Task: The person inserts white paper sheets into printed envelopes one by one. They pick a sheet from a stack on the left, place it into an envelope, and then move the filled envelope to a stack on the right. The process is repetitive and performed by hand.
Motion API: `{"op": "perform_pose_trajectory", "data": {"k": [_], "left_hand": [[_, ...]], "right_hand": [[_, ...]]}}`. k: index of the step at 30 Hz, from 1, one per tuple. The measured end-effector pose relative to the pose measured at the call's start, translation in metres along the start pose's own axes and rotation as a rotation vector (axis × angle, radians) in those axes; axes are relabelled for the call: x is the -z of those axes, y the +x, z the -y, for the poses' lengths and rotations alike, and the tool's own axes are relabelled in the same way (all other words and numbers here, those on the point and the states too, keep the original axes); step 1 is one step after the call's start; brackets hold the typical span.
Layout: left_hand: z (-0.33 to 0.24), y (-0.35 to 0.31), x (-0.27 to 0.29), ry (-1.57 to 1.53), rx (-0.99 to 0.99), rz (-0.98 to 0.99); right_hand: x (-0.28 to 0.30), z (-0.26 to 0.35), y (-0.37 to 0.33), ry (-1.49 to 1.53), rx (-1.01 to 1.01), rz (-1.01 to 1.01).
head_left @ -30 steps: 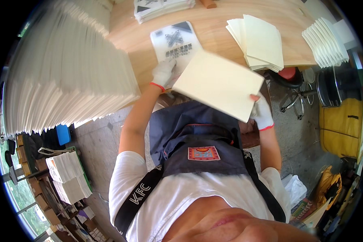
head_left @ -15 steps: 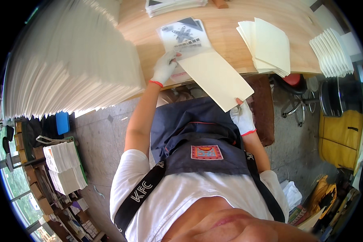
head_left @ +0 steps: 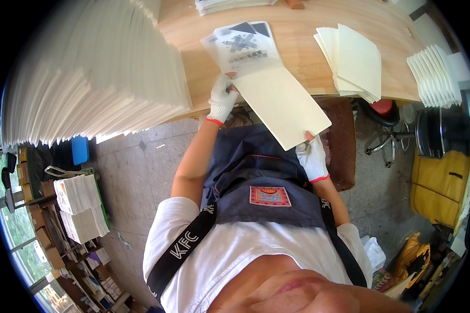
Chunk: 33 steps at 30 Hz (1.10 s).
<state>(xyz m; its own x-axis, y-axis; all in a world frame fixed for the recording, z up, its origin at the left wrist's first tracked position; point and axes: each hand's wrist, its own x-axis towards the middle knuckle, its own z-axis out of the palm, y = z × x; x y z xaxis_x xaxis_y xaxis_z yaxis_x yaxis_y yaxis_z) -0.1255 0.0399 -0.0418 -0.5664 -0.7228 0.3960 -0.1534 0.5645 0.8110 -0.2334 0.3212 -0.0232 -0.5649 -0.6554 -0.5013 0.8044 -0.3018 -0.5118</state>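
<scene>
A cream paper block slants from the table edge toward my lap. Its far end meets the mouth of a clear plastic sleeve printed with a grey pencil pattern and dark corners; how far it reaches inside I cannot tell. My left hand, in a white knitted glove with bare fingertips, pinches the sleeve's mouth beside the block's far left corner. At the block's near end my right hand, gloved alike, grips the near edge with its thumb on top and the other fingers underneath.
A tall mass of stacked white sheets fills the table's left. Fanned cream blocks lie to the right, with another row of blocks beyond. More sleeves are stacked at the far edge. A wheeled stool stands at the right.
My left hand has moved slightly down and right at the sleeve's mouth. The sleeve's printed face lies more squarely in line with the block. My right hand keeps its grip.
</scene>
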Motion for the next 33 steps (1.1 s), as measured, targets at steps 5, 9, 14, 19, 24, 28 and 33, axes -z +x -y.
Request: {"op": "perform_pose_trajectory", "data": {"k": [5,9,14,19,24,28,33], "left_hand": [[-0.010,-0.019,-0.005,-0.162,0.138,-0.138],[-0.025,-0.015,-0.006,-0.513,0.699,-0.222],[-0.011,0.002,0.006,-0.555,0.861,0.164],[-0.012,0.009,0.002,-0.439,0.793,0.126],[-0.023,0.016,0.010,-0.228,0.807,0.173],[-0.041,0.004,0.008,0.271,0.493,0.245],[-0.072,-0.025,0.005,0.441,0.500,0.692]], "right_hand": [[0.004,-0.003,0.001,0.011,-0.002,-0.028],[0.009,-0.002,0.003,0.026,0.004,0.031],[0.012,0.005,0.012,-0.043,0.017,0.031],[0.004,0.015,0.017,-0.136,0.032,-0.023],[0.013,0.018,0.025,-0.143,0.013,0.005],[0.018,0.017,0.030,-0.190,-0.064,0.012],[0.046,-0.003,0.048,-0.217,-0.149,0.021]]}}
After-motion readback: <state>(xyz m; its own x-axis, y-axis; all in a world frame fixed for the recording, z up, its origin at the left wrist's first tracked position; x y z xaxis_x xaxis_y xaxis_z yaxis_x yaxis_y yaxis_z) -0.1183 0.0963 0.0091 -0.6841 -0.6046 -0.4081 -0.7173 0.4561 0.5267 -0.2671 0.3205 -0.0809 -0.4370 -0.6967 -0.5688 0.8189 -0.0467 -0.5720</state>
